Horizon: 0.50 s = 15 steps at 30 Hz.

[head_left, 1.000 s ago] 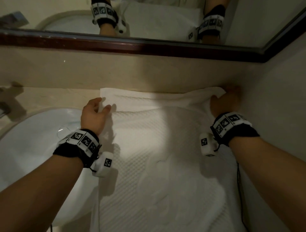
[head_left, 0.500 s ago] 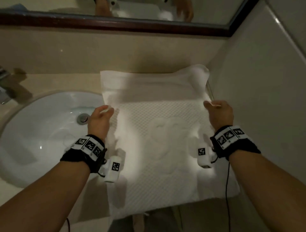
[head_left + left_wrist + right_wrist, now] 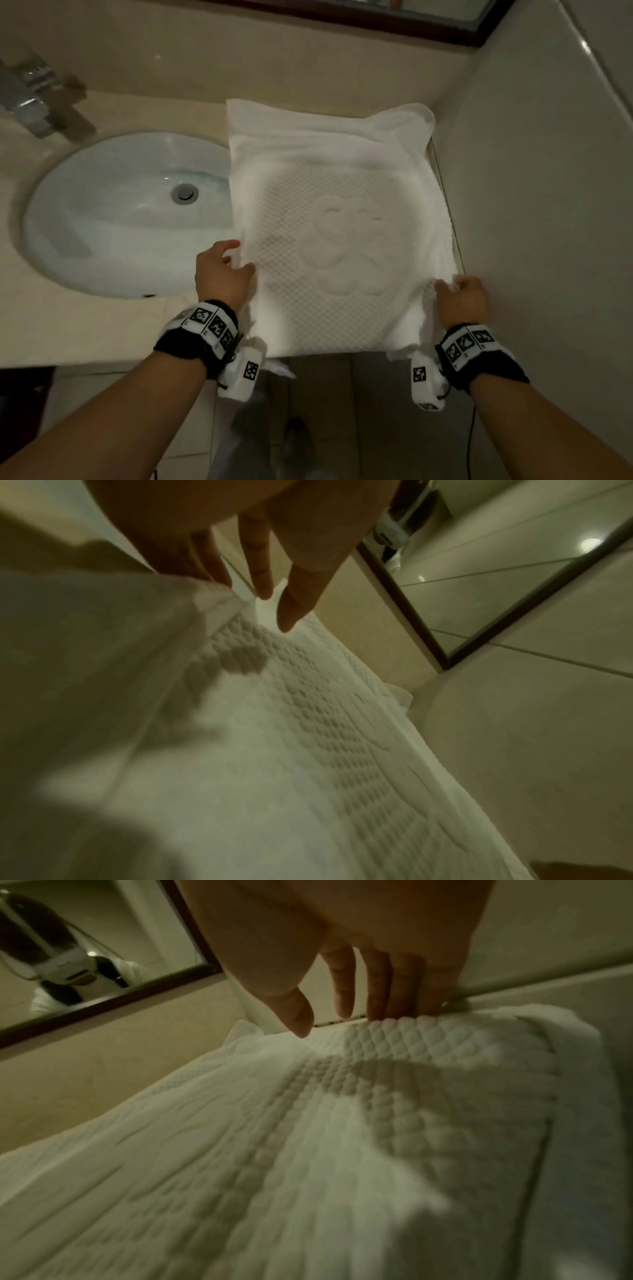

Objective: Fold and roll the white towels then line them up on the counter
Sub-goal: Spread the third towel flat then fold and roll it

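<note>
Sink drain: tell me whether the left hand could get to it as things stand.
Probably yes. The left hand holds the towel's left edge beside the basin, and the drain lies uncovered with nothing between; it would need to let go first.

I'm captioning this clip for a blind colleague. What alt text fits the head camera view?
Two hands, left hand and right hand, hold the near corners of a white towel spread on a beige counter. A round white sink lies to its left, a wall to its right.

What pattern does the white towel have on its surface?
The towel has a raised diamond quilt weave around a smooth embossed motif; the head view shows it best.
</note>
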Tool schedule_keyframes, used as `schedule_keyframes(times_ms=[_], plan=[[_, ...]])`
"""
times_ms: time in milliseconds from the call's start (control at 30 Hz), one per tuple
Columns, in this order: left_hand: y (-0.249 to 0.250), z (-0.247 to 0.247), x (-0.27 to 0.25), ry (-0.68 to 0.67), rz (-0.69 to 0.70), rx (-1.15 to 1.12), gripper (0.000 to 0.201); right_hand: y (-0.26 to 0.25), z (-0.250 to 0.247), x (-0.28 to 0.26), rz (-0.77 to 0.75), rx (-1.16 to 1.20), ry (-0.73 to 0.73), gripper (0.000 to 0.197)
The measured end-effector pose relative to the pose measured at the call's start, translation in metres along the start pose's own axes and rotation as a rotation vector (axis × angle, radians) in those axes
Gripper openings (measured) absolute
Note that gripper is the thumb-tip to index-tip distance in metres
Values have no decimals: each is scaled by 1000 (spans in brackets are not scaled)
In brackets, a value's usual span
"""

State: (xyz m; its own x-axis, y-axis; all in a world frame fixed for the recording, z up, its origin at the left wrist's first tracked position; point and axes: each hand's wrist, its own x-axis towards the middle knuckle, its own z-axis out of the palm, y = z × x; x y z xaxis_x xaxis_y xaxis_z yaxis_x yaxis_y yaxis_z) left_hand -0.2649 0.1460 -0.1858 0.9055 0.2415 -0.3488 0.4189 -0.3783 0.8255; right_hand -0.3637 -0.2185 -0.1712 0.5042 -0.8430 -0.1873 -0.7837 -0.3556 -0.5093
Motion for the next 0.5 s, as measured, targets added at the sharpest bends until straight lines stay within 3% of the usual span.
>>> schedule_keyframes(times_ms=[300,500], plan=[[-24,-1,-94,123,-35,257,60,36,-2,-31,23,-211,-55,52],[-38,-10,-105,132,-23,347,44,46,-7,-29,-41,-293,-156,47]])
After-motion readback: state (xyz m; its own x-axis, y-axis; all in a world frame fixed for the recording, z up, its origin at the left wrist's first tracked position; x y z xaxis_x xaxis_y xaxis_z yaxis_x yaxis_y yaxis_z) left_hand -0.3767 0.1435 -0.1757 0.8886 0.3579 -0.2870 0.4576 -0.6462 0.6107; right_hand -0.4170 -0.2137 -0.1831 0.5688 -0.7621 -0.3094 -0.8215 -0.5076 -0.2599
